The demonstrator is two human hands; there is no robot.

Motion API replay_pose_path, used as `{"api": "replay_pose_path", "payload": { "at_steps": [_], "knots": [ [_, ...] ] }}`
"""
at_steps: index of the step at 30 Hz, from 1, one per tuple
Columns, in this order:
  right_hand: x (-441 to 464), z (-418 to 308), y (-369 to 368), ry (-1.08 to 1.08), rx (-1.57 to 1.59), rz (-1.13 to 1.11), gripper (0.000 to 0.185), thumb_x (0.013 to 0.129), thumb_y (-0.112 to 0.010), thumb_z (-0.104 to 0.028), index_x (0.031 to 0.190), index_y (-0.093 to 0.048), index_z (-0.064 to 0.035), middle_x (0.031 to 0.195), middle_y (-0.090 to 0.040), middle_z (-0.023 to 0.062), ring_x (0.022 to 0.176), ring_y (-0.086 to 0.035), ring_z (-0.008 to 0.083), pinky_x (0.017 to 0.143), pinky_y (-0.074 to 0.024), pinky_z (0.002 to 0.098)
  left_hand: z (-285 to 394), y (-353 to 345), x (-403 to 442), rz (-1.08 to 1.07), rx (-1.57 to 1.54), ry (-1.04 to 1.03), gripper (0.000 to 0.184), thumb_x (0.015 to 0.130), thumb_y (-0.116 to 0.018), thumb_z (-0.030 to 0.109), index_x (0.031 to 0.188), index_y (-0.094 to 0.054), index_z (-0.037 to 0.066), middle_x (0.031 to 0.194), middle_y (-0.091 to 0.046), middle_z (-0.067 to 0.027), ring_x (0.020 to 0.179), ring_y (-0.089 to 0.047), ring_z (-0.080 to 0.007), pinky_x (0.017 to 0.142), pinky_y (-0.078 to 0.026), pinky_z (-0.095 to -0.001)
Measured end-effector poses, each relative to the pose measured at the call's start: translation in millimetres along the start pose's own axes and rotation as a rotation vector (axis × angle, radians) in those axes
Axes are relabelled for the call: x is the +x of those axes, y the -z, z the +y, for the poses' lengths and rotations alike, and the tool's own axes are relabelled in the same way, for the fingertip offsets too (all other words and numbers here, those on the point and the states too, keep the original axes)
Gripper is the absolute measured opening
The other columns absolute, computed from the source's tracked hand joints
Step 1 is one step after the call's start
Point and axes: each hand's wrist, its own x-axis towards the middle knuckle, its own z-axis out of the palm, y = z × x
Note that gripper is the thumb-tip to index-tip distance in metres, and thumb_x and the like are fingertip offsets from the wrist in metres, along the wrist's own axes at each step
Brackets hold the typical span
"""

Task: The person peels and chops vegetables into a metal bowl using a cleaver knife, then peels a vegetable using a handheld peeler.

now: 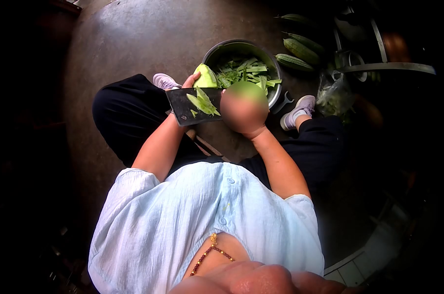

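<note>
My left hand point(190, 81) is closed on a pale green, partly peeled piece of gourd point(206, 77) at the left rim of a metal basin point(216, 47). Much of that hand is behind a broad dark cleaver point(182, 109). Strips of green peel point(202, 102) cling to the flat of its blade. The blade runs into my right hand point(245, 109), which grips the handle end; a round blur covers its fingers. Inside the basin lies a heap of green peel strips point(249, 71).
Several long green gourds point(300, 51) lie on the floor beyond the basin at right. A clear plastic bag point(335, 93) with greens sits beside my right shoe point(300, 111). A small peeler-like tool point(283, 102) lies by the basin. A curved metal bar point(393, 67) extends at far right.
</note>
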Motion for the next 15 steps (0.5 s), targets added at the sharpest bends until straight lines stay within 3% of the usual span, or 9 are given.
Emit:
{"api": "replay_pose_path", "payload": {
  "at_steps": [5,8,10,11,15],
  "knots": [
    [1,0,-3,0.015,0.022,0.057,0.002,0.083,-0.061,-0.013,0.083,-0.062,-0.011,0.073,-0.06,0.0051,0.066,-0.058,0.0218,0.058,-0.0456,0.0345,3,7,4,-0.04,-0.039,0.055,0.066,0.085,-0.051,0.05,0.126,-0.046,-0.002,0.119,-0.055,-0.0244,0.101,-0.059,-0.0375,0.093,-0.044,-0.0491],
    [8,2,-3,0.057,-0.007,0.17,0.008,0.071,-0.059,-0.01,0.079,-0.058,-0.0091,0.065,-0.053,0.0072,0.053,-0.052,0.0245,0.046,-0.0419,0.0355,10,17,8,-0.015,-0.003,0.114,0.061,0.086,-0.048,0.051,0.121,-0.053,0.002,0.111,-0.061,-0.0195,0.093,-0.063,-0.0357,0.086,-0.048,-0.0496],
    [0,4,-7,-0.02,-0.071,0.039,0.007,0.077,-0.06,-0.011,0.084,-0.06,-0.0102,0.073,-0.057,0.0063,0.063,-0.056,0.0236,0.056,-0.0447,0.0349,-2,12,7,0.021,0.042,-0.012,0.049,0.088,-0.05,0.044,0.114,-0.058,0.002,0.102,-0.066,-0.017,0.085,-0.065,-0.0342,0.079,-0.052,-0.0479],
    [-3,6,-9,-0.062,-0.102,-0.027,0.006,0.08,-0.06,-0.011,0.086,-0.061,-0.0107,0.076,-0.059,0.0059,0.069,-0.058,0.0231,0.061,-0.0461,0.0346,-31,-21,-4,0.12,0.096,-0.332,0.036,0.088,-0.056,0.032,0.106,-0.06,0.002,0.096,-0.066,-0.0164,0.082,-0.065,-0.0325,0.077,-0.052,-0.0454],
    [0,13,-2,-0.087,0.003,0.0,0.014,0.075,-0.06,-0.012,0.09,-0.061,-0.011,0.084,-0.06,0.0072,0.076,-0.058,0.0248,0.066,-0.0464,0.0359,-39,-34,0,0.189,0.063,-0.448,0.028,0.086,-0.061,0.025,0.101,-0.06,0.001,0.089,-0.067,-0.0132,0.078,-0.065,-0.0283,0.073,-0.053,-0.0408]
  ]
}}
